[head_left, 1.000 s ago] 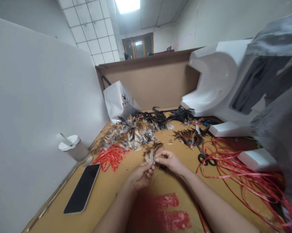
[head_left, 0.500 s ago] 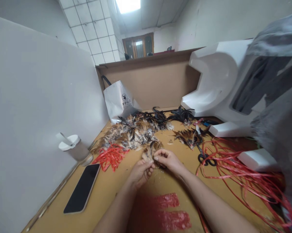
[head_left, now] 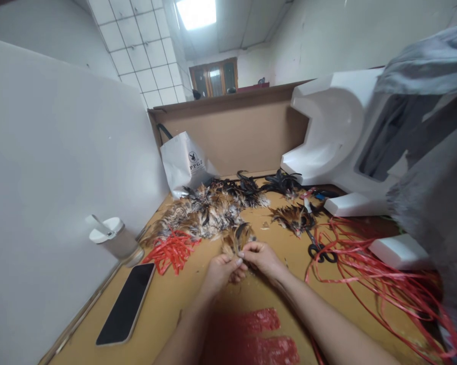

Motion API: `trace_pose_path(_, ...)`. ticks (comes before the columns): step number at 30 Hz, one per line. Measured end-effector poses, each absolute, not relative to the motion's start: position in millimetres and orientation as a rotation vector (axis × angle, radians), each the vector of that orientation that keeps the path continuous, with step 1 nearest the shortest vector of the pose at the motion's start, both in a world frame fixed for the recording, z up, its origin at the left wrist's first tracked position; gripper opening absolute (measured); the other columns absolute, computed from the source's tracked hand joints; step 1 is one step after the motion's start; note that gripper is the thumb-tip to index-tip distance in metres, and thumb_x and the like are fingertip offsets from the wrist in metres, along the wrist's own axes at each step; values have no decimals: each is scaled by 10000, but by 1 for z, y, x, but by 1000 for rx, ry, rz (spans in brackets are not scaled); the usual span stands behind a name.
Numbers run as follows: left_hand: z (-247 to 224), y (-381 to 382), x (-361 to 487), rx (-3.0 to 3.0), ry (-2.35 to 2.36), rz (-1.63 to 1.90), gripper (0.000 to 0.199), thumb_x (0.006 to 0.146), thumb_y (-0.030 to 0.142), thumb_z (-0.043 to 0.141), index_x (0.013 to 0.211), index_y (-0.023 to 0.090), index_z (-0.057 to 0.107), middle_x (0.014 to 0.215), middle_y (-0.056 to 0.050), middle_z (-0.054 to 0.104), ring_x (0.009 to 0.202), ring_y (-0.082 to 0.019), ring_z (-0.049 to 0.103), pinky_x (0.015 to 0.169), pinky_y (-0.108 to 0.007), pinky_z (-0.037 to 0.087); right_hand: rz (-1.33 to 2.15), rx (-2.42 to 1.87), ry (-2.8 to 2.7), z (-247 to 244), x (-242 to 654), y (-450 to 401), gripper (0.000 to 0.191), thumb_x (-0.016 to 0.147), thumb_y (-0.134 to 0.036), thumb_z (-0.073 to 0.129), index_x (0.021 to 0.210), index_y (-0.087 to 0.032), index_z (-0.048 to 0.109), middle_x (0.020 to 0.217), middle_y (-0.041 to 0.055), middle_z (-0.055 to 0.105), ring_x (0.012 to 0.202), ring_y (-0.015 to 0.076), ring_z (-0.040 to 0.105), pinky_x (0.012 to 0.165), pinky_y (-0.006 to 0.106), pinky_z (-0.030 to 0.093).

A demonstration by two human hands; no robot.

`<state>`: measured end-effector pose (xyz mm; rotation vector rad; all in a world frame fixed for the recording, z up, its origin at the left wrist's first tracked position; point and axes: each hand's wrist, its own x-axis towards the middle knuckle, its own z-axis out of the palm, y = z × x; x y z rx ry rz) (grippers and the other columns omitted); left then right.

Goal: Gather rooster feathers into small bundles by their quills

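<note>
A small bunch of brown and black feathers (head_left: 236,238) stands fanned out between my two hands, its lower ends hidden by the fingers. My left hand (head_left: 225,269) pinches it at the base with thumb and forefinger, the other fingers curled under. From the right, my right hand (head_left: 261,257) pinches the same base, thumb against fingertips, touching the left hand. Just behind lies a large heap of mottled feathers (head_left: 209,210). A darker brown bundle of feathers (head_left: 292,218) lies to the right, and black feathers (head_left: 281,181) lie farther back.
Cut red strips (head_left: 175,252), a phone (head_left: 126,306) and a lidded cup (head_left: 116,239) lie at left. Scissors (head_left: 321,252) and tangled red ribbon (head_left: 380,268) are at right, near white foam (head_left: 401,251). A white bag (head_left: 182,162) leans against the cardboard wall (head_left: 247,137).
My hands have drawn closer together around the feather bunch, whose feathers now stand more spread. The whole view has shifted slightly.
</note>
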<state>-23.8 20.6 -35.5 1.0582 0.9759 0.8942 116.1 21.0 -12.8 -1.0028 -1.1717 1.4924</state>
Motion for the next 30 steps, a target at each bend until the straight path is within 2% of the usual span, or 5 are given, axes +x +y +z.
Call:
trace_pose_path(8, -31, 20, -25, 1177, 1023, 810, 293, 615, 378, 622, 600, 85, 633, 461, -41, 586, 386, -85, 496, 427, -194, 369, 1442, -1085, -1355, -13, 123, 24, 252, 572, -369, 653, 567, -134, 563, 426, -49, 494, 397, 52, 369, 408, 184, 250)
trace_pose_path(14, -32, 16, -19, 1278, 1062, 819, 247, 622, 341, 580, 561, 103, 602, 427, -18, 563, 360, -89, 486, 402, -202, 372, 1261, -1187, -1580, -13, 122, 22, 307, 591, -361, 624, 461, -151, 442, 397, -38, 493, 391, 64, 401, 383, 178, 258)
trace_pose_path(21, -32, 14, -18, 1330, 1065, 780, 249, 633, 338, 549, 551, 107, 594, 418, -11, 554, 357, -89, 482, 401, -204, 372, 1170, -1215, -1611, -17, 117, 20, 264, 601, -301, 609, 512, -169, 397, 380, -47, 474, 378, 71, 423, 370, 169, 279)
trace_pose_path(27, -33, 15, -19, 1343, 1073, 737, 217, 644, 295, 529, 548, 109, 587, 409, -4, 550, 350, -85, 478, 393, -198, 374, 1100, -1260, -1605, -16, 114, 18, 267, 603, -300, 609, 492, -171, 403, 371, -49, 454, 370, 72, 409, 348, 170, 250)
trace_pose_path(30, -32, 13, -19, 1343, 1040, 749, 218, 652, 298, 536, 559, 109, 593, 417, -8, 556, 357, -84, 482, 396, -192, 376, 1212, -1172, -1621, -14, 115, 15, 265, 645, -337, 576, 492, -164, 446, 381, -32, 481, 368, 80, 425, 358, 179, 267)
